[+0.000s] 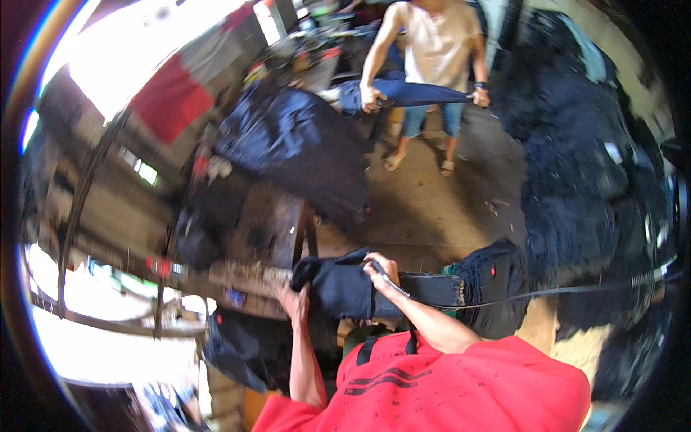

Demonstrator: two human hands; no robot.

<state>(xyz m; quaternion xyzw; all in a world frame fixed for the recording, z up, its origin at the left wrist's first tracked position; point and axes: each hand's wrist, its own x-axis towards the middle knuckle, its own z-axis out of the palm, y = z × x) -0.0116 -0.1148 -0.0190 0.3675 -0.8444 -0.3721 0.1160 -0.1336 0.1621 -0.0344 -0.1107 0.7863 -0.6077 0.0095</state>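
Note:
A pair of black jeans (344, 288) lies stretched across in front of me, with one leg (425, 290) running right to a frayed, lighter end. My left hand (294, 302) is closed at the bunched left end of the jeans, thumb and fingers on the cloth. Over their upper edge, my right hand (381, 272) grips a slim handheld tool, mostly hidden in the fist. From it comes a dark ribbed sleeve (391, 279), which passes into a thin hose or cord (547, 291) leading off right. The tool's working tip cannot be made out.
Dark garments pile up along the right (576, 180), beside my right arm (497, 281) and at lower left (245, 345). Dark cloth (302, 144) covers a table ahead. A co-worker (439, 50) stands beyond, stretching blue trousers (417, 93) between both hands. A wooden ledge (252, 284) is at left.

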